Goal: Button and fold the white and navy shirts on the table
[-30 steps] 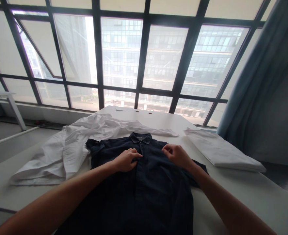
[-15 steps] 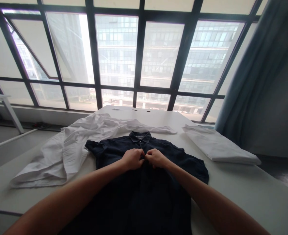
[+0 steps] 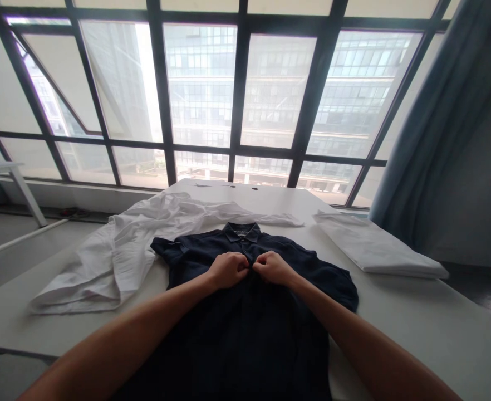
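Note:
A dark navy short-sleeved shirt (image 3: 245, 323) lies flat and face up on the white table (image 3: 416, 328), collar pointing away from me. My left hand (image 3: 227, 269) and my right hand (image 3: 273, 267) sit side by side on its chest just below the collar. Both have their fingers curled and pinched on the shirt's front placket, almost touching each other. What exactly lies between the fingertips is too small to make out.
A crumpled white shirt (image 3: 116, 250) is spread to the left of the navy one. A folded white garment (image 3: 379, 248) lies at the right. Large windows stand behind the table, a blue curtain (image 3: 433, 128) hangs at the right, and another table's leg (image 3: 24, 192) shows at the left.
A second ago my right hand was out on the shirt's right chest; it has moved in beside my left hand at the placket. Since half a second ago both hands have hardly moved.

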`<state>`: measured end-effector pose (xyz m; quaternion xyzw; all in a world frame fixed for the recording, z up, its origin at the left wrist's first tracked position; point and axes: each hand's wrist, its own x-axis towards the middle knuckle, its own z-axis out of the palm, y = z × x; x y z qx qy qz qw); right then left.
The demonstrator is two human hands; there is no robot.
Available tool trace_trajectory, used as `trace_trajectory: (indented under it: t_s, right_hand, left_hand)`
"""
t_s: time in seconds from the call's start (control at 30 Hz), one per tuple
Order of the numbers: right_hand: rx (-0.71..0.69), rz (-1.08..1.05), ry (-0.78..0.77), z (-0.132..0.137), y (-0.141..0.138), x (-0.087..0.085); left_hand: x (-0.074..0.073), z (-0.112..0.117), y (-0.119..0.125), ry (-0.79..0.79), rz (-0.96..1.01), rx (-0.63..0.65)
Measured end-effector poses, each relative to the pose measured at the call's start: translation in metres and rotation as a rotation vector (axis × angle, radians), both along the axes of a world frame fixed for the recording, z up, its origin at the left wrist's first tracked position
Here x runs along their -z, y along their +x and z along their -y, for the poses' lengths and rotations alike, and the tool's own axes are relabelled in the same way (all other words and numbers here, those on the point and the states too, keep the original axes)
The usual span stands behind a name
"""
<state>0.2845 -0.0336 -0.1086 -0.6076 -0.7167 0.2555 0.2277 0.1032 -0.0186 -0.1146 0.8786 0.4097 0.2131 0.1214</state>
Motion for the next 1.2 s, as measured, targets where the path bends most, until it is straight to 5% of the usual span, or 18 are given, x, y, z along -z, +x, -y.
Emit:
trace_trajectory:
  t_s: [0.4,0.73,1.0,1.2]
  right_hand:
    - [-0.055,-0.032,-0.131,-0.002,0.002,-0.006]
    - [-0.119,0.142,0.123,-0.005,0.002,0.002]
    - [-0.032,0.256,0.153,0.002,-0.006,-0.003]
    - [-0.063,0.213,0.193,0.003,-0.002,-0.005]
  left_hand:
    - [0.017,-0.01,-0.002,-0.055,0.145,0.067]
    - [0.025,-0.02,-0.003,-0.109,0.242,0.135]
    - [0.018,-0.02,-0.005,-0.095,0.168,0.161]
    - [0.007,-0.016,-0.007,0.003,0.009,0.048]
